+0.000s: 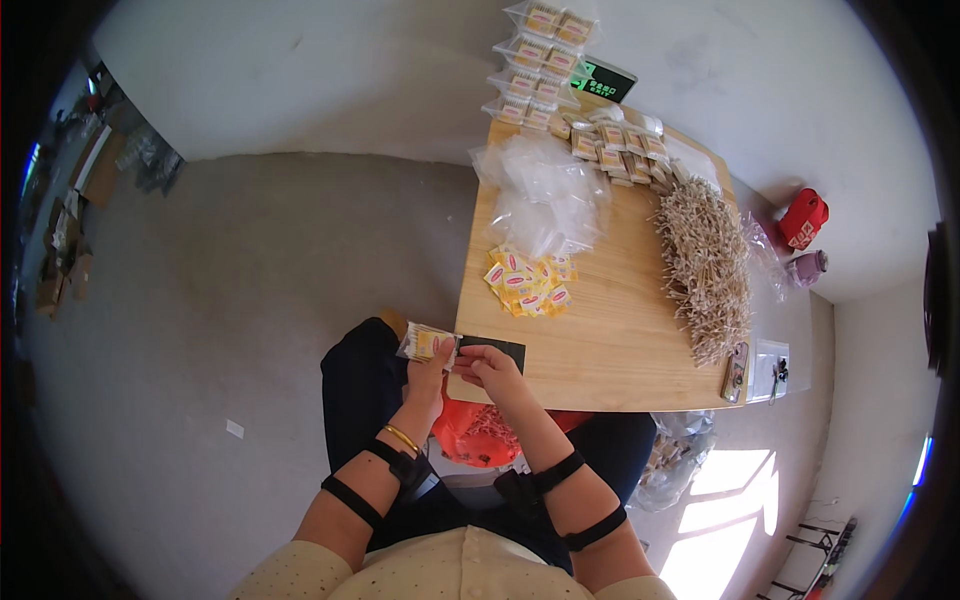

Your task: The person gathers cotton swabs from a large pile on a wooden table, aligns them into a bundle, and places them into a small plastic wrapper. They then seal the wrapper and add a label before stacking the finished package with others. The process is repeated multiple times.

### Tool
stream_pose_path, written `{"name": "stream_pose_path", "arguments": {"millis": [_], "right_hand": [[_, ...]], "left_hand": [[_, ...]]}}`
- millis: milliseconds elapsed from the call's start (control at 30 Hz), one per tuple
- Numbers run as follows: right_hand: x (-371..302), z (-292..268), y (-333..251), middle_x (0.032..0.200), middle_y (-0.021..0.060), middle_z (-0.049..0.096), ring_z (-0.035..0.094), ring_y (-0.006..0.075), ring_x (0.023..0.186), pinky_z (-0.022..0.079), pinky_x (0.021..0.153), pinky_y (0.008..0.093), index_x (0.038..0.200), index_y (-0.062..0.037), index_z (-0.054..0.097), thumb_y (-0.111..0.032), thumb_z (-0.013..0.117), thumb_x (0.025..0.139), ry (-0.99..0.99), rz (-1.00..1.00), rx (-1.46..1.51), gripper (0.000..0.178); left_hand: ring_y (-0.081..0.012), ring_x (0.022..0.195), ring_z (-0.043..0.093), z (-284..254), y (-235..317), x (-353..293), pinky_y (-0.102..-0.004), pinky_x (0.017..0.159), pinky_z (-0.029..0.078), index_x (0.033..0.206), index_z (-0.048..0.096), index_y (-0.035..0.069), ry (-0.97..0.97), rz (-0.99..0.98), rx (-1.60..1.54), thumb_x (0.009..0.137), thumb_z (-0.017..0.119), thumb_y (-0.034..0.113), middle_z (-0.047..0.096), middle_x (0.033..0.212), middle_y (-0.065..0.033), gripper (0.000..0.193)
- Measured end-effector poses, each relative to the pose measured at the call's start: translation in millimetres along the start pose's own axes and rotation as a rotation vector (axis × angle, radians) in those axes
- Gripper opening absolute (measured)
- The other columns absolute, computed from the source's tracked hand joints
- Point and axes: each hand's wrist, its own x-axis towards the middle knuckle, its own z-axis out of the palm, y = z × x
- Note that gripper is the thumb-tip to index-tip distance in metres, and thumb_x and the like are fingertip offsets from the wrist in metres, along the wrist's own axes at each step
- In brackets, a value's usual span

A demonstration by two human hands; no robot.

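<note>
My left hand (430,376) is closed around a small clear packet of cotton swabs (416,341) with a yellow and white label, held just off the table's left front corner. The fingers of my right hand (490,372) are bent together at the packet's right end and seem to pinch its plastic edge. Beneath that hand, a flat black pad (510,352) lies at the table edge. Farther up the table are a loose heap of yellow and white label cards (530,284) and a pile of clear plastic bags (552,195).
A big heap of loose cotton swabs (704,275) covers the right side of the wooden table (610,320). Filled packets (622,150) and stacked bagged packs (540,65) stand at the back. A phone (735,372) lies front right. A red bag (470,435) hangs below the front edge.
</note>
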Motion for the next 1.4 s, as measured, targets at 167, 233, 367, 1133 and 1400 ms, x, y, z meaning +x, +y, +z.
{"name": "stream_pose_path", "arguments": {"millis": [167, 233, 367, 1133, 1400], "right_hand": [[11, -4, -15, 0.128, 0.0177, 0.064, 0.064, 0.0258, 0.12, 0.051, 0.103, 0.0341, 0.138, 0.0051, 0.051, -0.004, 0.045, 0.103, 0.11, 0.007, 0.037, 0.037], [14, 3, -18, 0.131, 0.0182, 0.063, 0.063, 0.0259, 0.121, 0.05, 0.105, 0.0354, 0.14, 0.0047, 0.048, -0.005, 0.045, 0.103, 0.086, -0.029, 0.027, 0.039], [18, 8, -14, 0.131, 0.0181, 0.063, 0.063, 0.0259, 0.122, 0.049, 0.107, 0.0376, 0.142, 0.0039, 0.045, -0.008, 0.048, 0.102, 0.039, -0.004, 0.102, 0.042], [-47, 55, -69, 0.1, 0.0058, 0.067, 0.065, 0.0132, 0.092, 0.053, 0.086, 0.0281, 0.116, -0.0009, 0.056, 0.0, 0.069, 0.093, -0.025, -0.333, 0.03, 0.026], [-97, 18, -97, 0.095, 0.0051, 0.065, 0.064, 0.0113, 0.089, 0.054, 0.082, 0.027, 0.114, -0.0017, 0.054, 0.003, 0.07, 0.092, -0.016, -0.483, 0.159, 0.027]], "left_hand": [[-0.0105, 0.096, 0.065, 4, 1, -1, -0.0282, 0.082, 0.053, 0.123, 0.059, 0.012, -0.018, 0.024, 0.016, 0.086, 0.084, 0.015, 0.067, 0.11, 0.0015, 0.045], [-0.0102, 0.096, 0.065, 2, 0, 1, -0.0283, 0.083, 0.053, 0.123, 0.059, 0.012, -0.025, 0.03, 0.02, 0.086, 0.084, 0.015, 0.066, 0.11, 0.0019, 0.045], [-0.0099, 0.095, 0.064, -4, -1, 6, -0.0292, 0.084, 0.052, 0.126, 0.06, 0.01, 0.001, -0.015, 0.027, 0.083, 0.087, 0.013, 0.067, 0.11, 0.0016, 0.05], [-0.0125, 0.104, 0.065, 12, 87, -67, -0.0309, 0.09, 0.055, 0.124, 0.057, 0.012, -0.264, 0.213, 0.011, 0.097, 0.072, 0.016, 0.065, 0.114, -0.0004, 0.031], [-0.0121, 0.1, 0.066, 68, 86, -117, -0.0282, 0.087, 0.055, 0.122, 0.058, 0.011, -0.376, 0.161, -0.071, 0.095, 0.075, 0.011, 0.066, 0.111, 0.0004, 0.032]]}}
